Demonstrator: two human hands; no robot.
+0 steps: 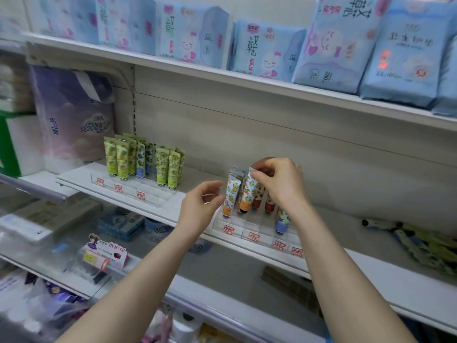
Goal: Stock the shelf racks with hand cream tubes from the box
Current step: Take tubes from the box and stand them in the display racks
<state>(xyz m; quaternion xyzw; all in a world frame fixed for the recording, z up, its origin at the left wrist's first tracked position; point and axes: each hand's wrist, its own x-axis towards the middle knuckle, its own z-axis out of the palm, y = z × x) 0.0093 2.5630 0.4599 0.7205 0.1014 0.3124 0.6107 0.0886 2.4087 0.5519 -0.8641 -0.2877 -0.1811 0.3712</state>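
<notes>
A pale panelled shop wall backs a white shelf [173,211], with blue soft packs [267,50] lined along the shelf above. At the far left a purple tissue pack [74,115] stands against the upright. Next to it a clear left rack [138,191] holds rows of green-print tubes [121,159] standing cap-down in its back slots, red price tags along its front edge. Further right the left hand [200,204] hangs in front of the shelf, its fingers [215,186] loosely curled and gripping nothing, the tips just beside the leftmost orange-print tube [230,196] – whether they touch it is unclear. That tube stands in the clear right rack [257,230], at its left end. Just beside it, the right hand [279,181] pinches the crimped top of a hand cream tube [248,194] between thumb and fingertips, the tube upright with its dark cap down in the rack. Behind the hand stand red-capped tubes [257,201], partly hidden, and a blue-capped tube [282,220] sits one row forward. At the far right, well apart from the rack, a loose heap of tubes [425,243] lies on the shelf – blurred.
</notes>
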